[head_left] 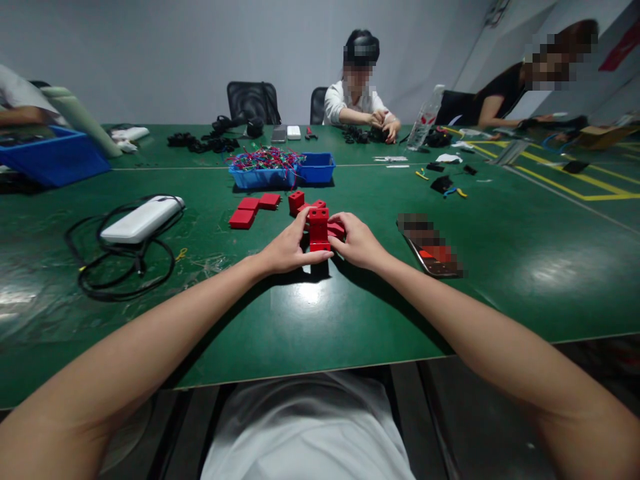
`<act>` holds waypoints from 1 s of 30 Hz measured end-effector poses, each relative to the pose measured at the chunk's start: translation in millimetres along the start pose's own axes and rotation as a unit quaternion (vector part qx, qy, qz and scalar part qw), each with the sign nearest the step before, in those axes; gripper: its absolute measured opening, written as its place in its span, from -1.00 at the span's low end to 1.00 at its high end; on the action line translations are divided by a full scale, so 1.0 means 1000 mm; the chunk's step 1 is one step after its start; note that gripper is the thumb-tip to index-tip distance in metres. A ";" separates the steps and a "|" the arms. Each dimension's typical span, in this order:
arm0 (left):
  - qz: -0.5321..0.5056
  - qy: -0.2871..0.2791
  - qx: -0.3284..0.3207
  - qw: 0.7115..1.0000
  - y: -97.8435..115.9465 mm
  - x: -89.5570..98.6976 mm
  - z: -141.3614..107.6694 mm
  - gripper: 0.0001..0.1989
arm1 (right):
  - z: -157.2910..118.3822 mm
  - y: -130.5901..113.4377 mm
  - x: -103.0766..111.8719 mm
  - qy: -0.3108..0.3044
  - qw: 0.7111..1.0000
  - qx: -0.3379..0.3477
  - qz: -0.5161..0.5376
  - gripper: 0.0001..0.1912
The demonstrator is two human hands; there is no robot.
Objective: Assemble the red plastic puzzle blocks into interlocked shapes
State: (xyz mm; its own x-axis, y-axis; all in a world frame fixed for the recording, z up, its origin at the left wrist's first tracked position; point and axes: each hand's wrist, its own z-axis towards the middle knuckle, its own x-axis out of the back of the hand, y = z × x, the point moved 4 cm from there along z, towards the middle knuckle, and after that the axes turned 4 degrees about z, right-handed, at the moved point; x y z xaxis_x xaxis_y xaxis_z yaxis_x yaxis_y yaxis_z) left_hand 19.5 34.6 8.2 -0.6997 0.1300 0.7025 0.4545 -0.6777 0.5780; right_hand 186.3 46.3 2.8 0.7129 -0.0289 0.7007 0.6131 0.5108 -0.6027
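Observation:
Between my two hands, over the green table (pixel 280 333), stands a red block-shaped part (pixel 319 230) with two dark holes in its top face. From the left, my left hand (pixel 287 248) closes on it, thumb across its lower front. On the other side my right hand (pixel 359 241) has its fingertips against the block's right edge. Just behind lie more red pieces, one a small upright red block (pixel 296 202) with holes on top. To the left sit several flat red squares (pixel 243 219). My hands partly hide the pieces behind the block.
Two blue bins (pixel 265 177) hold coloured wires beyond the red pieces. At left lies a white power bank (pixel 143 220) with a looped black cable (pixel 107 293); at right, a phone (pixel 431 248). Across the table a person (pixel 357 100) handles dark parts. A plastic bottle (pixel 425 120) stands nearby.

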 end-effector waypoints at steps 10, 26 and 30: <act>0.001 -0.004 0.011 1.000 0.001 0.001 -0.001 0.01 | 0.002 0.007 0.004 0.064 0.990 -0.091 0.087 -0.75; -0.001 -0.006 0.012 1.000 0.000 0.002 -0.002 0.01 | 0.002 0.000 0.000 0.090 0.770 -0.333 0.537 -0.82; 0.002 -0.008 0.019 1.000 -0.002 0.002 -0.002 0.00 | 0.002 0.002 -0.005 0.090 0.786 -0.314 0.525 -0.62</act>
State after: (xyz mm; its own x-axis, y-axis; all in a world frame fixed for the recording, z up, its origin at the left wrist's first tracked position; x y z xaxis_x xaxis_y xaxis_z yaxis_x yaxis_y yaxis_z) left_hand 16.6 34.9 7.8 -0.6891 0.1399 0.7110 0.4779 -0.6499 0.5910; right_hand 183.9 49.0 -1.3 0.9397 -0.0245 -0.3410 -0.3393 -0.1887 -0.9215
